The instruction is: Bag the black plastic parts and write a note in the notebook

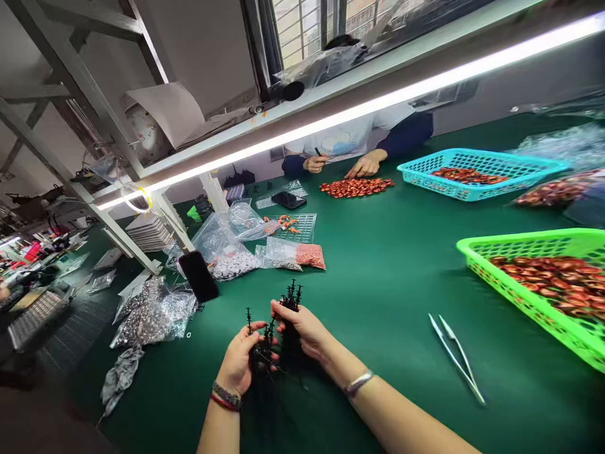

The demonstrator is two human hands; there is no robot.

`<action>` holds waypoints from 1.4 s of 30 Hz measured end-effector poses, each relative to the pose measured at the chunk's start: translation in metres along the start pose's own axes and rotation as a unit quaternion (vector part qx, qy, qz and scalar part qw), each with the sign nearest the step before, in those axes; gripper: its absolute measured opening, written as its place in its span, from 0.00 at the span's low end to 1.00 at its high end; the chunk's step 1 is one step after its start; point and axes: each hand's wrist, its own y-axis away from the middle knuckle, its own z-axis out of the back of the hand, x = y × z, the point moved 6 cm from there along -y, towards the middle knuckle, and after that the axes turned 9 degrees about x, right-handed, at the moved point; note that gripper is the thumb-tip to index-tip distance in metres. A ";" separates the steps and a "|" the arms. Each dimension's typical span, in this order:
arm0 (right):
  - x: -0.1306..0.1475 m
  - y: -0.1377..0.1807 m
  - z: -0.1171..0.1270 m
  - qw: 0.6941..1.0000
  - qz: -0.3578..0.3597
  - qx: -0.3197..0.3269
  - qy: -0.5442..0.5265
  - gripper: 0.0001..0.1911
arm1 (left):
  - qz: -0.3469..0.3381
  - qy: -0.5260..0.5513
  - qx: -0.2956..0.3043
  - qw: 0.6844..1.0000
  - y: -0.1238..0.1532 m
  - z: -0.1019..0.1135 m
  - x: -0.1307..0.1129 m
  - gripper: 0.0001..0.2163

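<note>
My left hand (240, 358) and my right hand (306, 330) are both closed round a bundle of thin black plastic stems (278, 325) with small knobs at their tips. I hold the bundle just above the green table (378, 277), near its front edge. The stems stick up between my fingers, and a dark mass of them hangs below my hands. A pair of metal tweezers (456, 356) lies on the table to the right of my right arm.
A green basket (529, 301) and a blue basket (477, 171) with red-brown pieces stand at the right. Across the table a person's hands (366, 166) rest by a pile of red pieces (355, 186). Plastic bags (227, 246), a phone (198, 276) and a mesh tray (295, 228) lie at the left.
</note>
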 end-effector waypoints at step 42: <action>0.007 0.072 -0.012 0.794 -0.044 0.142 0.589 0.09 | -0.023 -0.046 0.019 0.999 -0.003 -0.002 0.003 0.35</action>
